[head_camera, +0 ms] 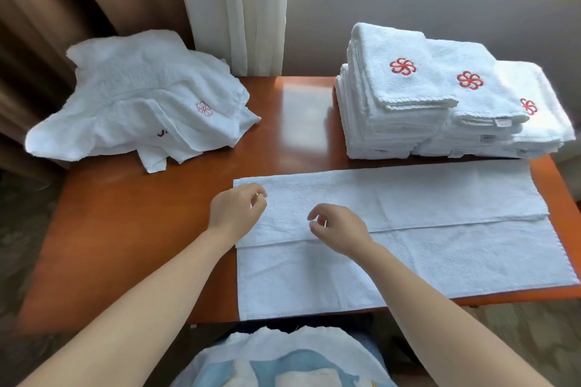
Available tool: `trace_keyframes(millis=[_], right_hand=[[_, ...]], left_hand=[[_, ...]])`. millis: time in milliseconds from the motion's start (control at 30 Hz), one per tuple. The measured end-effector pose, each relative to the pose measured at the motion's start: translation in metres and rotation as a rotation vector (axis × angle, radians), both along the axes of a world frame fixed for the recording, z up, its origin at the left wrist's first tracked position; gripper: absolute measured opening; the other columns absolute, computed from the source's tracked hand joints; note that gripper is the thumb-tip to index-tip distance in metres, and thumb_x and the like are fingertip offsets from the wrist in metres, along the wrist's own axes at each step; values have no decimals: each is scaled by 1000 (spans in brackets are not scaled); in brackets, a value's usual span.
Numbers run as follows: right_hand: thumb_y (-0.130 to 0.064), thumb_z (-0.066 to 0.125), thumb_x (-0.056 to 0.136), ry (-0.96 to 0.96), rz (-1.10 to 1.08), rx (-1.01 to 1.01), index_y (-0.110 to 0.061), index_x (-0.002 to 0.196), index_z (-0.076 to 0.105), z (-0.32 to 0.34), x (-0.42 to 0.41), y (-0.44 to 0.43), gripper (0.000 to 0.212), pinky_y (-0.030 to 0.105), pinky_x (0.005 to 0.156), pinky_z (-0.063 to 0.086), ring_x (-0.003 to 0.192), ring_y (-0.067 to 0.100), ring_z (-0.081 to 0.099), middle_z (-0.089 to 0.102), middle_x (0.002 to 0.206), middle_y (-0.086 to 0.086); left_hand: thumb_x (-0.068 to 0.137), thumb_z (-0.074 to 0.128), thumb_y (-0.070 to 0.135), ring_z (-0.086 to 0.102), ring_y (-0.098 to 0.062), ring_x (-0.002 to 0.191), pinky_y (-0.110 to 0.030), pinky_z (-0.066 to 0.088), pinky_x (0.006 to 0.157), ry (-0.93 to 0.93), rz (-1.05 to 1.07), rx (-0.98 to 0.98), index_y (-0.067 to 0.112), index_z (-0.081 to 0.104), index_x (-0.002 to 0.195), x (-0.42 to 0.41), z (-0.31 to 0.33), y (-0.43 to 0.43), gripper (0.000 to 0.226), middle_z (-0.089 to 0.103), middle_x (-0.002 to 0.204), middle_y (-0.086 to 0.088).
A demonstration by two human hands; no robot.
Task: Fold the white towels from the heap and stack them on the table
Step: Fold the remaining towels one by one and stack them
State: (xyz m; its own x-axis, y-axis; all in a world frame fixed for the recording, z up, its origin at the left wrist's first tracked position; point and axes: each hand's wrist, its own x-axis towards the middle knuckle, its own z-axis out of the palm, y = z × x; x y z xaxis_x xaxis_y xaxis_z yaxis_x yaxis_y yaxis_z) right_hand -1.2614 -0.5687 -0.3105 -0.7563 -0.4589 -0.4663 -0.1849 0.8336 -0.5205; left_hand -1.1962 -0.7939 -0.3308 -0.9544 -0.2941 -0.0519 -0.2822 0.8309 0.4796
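Curtains (232,3) and a window ledge behind, glossy orange-brown worktop (298,122) in front, and we're mid-fold: one white towel (408,245) lies flat under both hands, its far long edge already laid over toward the middle, the near strip uncovered and reaching the worktop's near edge. Left hand (237,209) hovers over the towel's left end, fingers loosely curled, thumb close to the forefinger, no cloth visibly between them; right hand (341,229) sits just to its right, fingers likewise slack and curled, gripping nothing. Beyond the right hand and further right, the stack (424,97) of folded towels stands in stepped columns, red emblems up, so plenty is done. Beyond the left hand, off to its left, the heap (141,97) looks a few crumpled towels deep; I'd call it well past halfway, with this towel's remaining folds to come first
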Motion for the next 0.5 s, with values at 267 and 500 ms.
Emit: trace_keyframes(millis=[267,500], right_hand=[[-20,57,91,203,-6,105,-24,138,53,-12,-7,17,48,32,97,41,132,19,39,47,142,-2],[-26,59,91,87,100,70,-26,150,39,-23,-1,18,62,31,112,27,146,18,23,29,157,0]], left_hand=[[95,46,4,40,-21,135,-34,21,118,-170,-36,-243,24,41,148,-27,-21,8,57,52,137,1],[91,56,6,54,-20,99,-32,34,91,-221,39,-356,30,59,120,-40,-19,-6,38,58,106,4]])
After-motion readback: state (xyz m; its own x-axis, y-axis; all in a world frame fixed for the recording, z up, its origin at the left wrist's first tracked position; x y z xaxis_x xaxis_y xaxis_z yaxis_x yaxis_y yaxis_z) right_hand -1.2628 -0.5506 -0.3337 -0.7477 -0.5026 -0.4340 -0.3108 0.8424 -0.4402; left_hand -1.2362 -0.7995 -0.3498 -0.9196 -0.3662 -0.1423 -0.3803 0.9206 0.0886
